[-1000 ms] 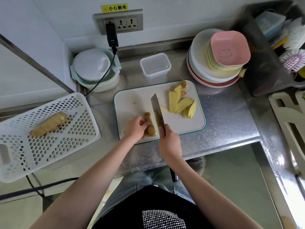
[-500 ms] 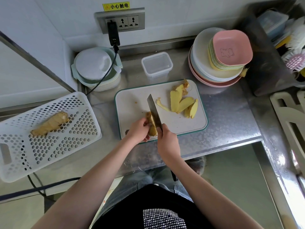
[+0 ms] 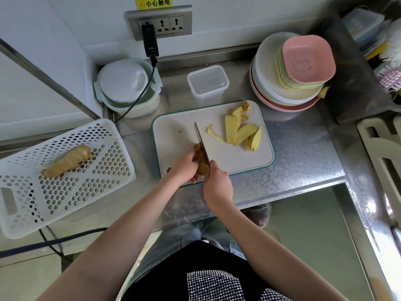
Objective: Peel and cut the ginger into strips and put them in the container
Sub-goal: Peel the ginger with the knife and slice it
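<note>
Two hands, head view: both work at the near edge of the pale rectangular cutting board with a green rim [image 3: 173,135].
Left hand [image 3: 184,168]: fingers curled round the brown unpeeled ginger piece [image 3: 200,160], holding it over the board's near edge.
Right hand [image 3: 217,183]: wrapped round the handle of the steel-bladed knife [image 3: 200,139], forefinger up by the blade's heel.
Knife: blade on edge, lying against the right side of the held ginger, tip pointing away from the person.
Cut ginger: yellow peeled slices [image 3: 237,132] lie overlapping on the board's right half, with a thin curled paring [image 3: 213,134] just left of them.
Container: clear rectangular plastic tub [image 3: 207,82] stands on the steel counter [image 3: 303,153] just behind the board, apart from it.
Spare ginger: a whole knobbly root [image 3: 67,160] lies in the white perforated plastic basket [image 3: 65,192], well left of the board.
Back right: stack of pastel plates and bowls [image 3: 290,72].
</note>
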